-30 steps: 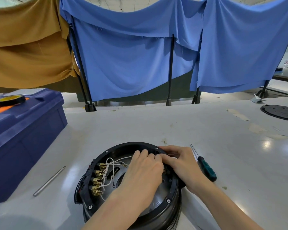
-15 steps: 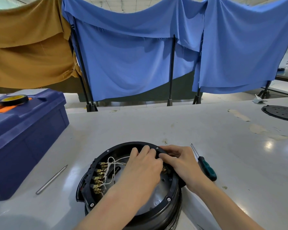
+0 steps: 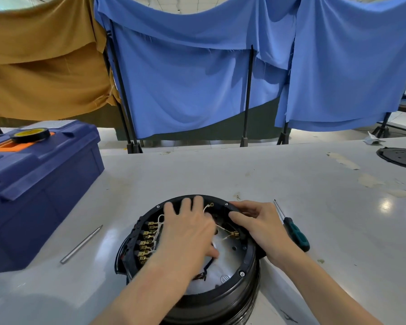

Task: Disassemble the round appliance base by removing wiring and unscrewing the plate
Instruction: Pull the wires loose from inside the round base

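Observation:
The round black appliance base (image 3: 248, 262) stands open side up on the white table, close to me. Inside it are a silver plate (image 3: 223, 266), a row of brass terminals (image 3: 147, 240) on the left and thin white wires (image 3: 223, 229). My left hand (image 3: 188, 231) lies over the middle with its fingers spread. Its thumb is tucked under, and white wire runs out of it, one end with a ring terminal (image 3: 211, 204). On the base's right rim, my right hand (image 3: 260, 226) has its fingers curled over the edge.
A green-handled screwdriver (image 3: 295, 233) lies just right of the base, and a loose metal rod (image 3: 81, 243) to the left. A blue toolbox (image 3: 33, 184) with a tape roll (image 3: 29, 134) fills the left side. A black perforated disc (image 3: 401, 157) sits far right.
My left hand has slid left and up across the base, uncovering the right part of the interior and lifting a wire end with a ring terminal. My right hand stays on the rim.

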### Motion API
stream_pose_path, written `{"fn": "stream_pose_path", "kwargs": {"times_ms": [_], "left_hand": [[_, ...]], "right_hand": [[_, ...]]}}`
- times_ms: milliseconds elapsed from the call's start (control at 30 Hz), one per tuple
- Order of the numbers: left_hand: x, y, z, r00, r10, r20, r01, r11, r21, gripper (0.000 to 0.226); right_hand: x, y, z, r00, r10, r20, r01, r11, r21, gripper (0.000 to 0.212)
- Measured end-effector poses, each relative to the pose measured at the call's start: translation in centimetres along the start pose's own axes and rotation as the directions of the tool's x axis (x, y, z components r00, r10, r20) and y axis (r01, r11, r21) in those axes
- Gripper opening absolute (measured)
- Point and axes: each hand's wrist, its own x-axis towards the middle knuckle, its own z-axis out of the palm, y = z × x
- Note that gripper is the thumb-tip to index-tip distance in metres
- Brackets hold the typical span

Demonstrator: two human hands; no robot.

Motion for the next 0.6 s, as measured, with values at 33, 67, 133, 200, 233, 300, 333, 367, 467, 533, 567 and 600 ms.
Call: {"fn": "stream_pose_path", "kwargs": {"times_ms": [33,67,133,200,233,300,333,367,467,533,567,600], "left_hand": [[-0.1,-0.7,0.2,1.000,-0.005,0.013,0.006,1.000,-0.022,0.052],[-0.3,-1.4,0.3,1.000,0.012,0.007,-0.011,0.998,-0.065,0.052],[-0.8,-2.0,0.3,0.996,0.079,-0.038,-0.084,0.984,-0.158,0.048],[-1.2,-1.5,0.0,0.989,0.124,-0.082,-0.138,0.972,-0.190,0.046],[-1.2,-1.0,-0.2,0.986,0.139,-0.095,-0.154,0.970,-0.188,0.046],[-1.0,-0.2,-0.5,0.981,0.166,-0.100,-0.182,0.966,-0.185,0.044],[-0.8,0.0,-0.5,0.980,0.173,-0.099,-0.190,0.961,-0.200,0.042],[-0.7,0.2,-0.6,0.979,0.177,-0.100,-0.195,0.955,-0.224,0.039],[-0.4,0.7,-0.5,0.982,0.148,-0.119,-0.178,0.934,-0.309,0.028],[-0.1,1.1,-0.4,0.989,0.119,-0.093,-0.145,0.922,-0.359,0.022],[0.2,1.2,-0.3,0.990,0.118,-0.074,-0.137,0.917,-0.374,0.019],[0.4,1.4,-0.3,0.992,0.118,-0.054,-0.129,0.911,-0.391,0.016]], "right_hand": [[0.0,0.0,0.0,1.000,0.004,0.000,-0.004,1.000,0.000,0.028],[0.0,0.0,0.0,1.000,0.006,0.000,-0.006,1.000,0.002,0.028],[-0.1,-0.1,0.0,1.000,0.002,0.002,-0.002,1.000,0.004,0.029],[-0.1,-0.2,0.0,1.000,-0.007,0.010,0.007,1.000,-0.003,0.033],[-0.2,-0.3,0.0,1.000,-0.012,0.016,0.013,1.000,-0.009,0.034],[-0.3,-0.3,0.1,1.000,-0.021,0.021,0.021,1.000,-0.018,0.033],[-0.3,-0.3,0.1,0.999,-0.025,0.020,0.025,0.999,-0.020,0.033],[-0.3,-0.3,0.0,0.999,-0.029,0.019,0.029,0.999,-0.020,0.033],[-0.3,-0.4,0.0,0.999,-0.039,0.020,0.039,0.999,-0.023,0.037],[-0.3,-0.4,0.0,0.999,-0.045,0.020,0.045,0.999,-0.029,0.038],[-0.3,-0.4,0.0,0.999,-0.044,0.019,0.044,0.999,-0.031,0.038],[-0.3,-0.3,0.0,0.999,-0.042,0.017,0.042,0.999,-0.031,0.037]]}}
